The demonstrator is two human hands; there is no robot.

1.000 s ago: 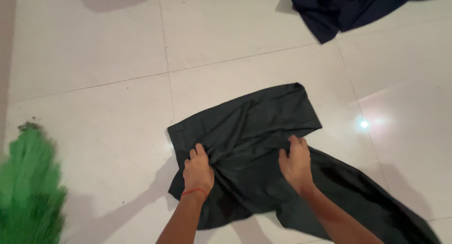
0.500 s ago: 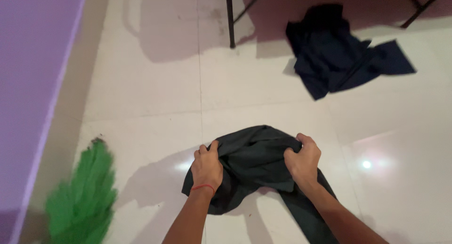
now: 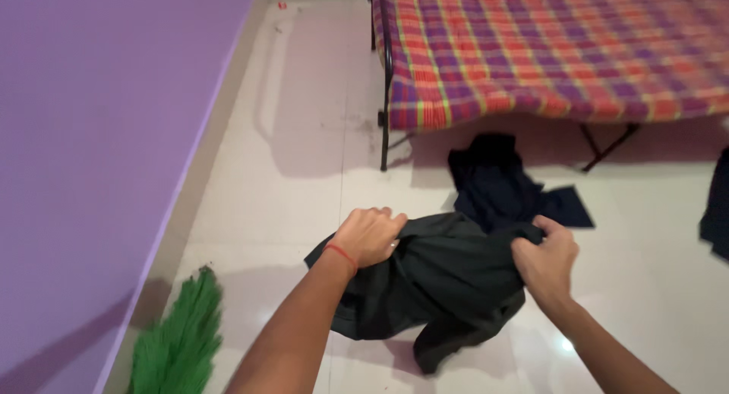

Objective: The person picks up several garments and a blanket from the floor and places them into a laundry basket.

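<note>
A dark green-black garment point(image 3: 437, 280), bunched and folded, hangs between my two hands above the white tiled floor. My left hand point(image 3: 370, 234), with a red thread round the wrist, grips its left upper edge. Its right upper edge is clenched in my right hand point(image 3: 545, 259). One end of the cloth droops down toward the floor below my hands.
A dark navy garment point(image 3: 497, 187) lies crumpled on the floor just beyond my hands. Behind it stands a cot with a red-and-purple checked cover point(image 3: 547, 44) on black metal legs point(image 3: 385, 128). A purple wall point(image 3: 99, 136) runs along the left; a green broom head point(image 3: 178, 341) lies near it. Another dark cloth point(image 3: 715, 208) shows at the right edge.
Both hands have gathered the dark garment off the floor and lifted it. The view has tilted up, bringing the cot and wall into sight.
</note>
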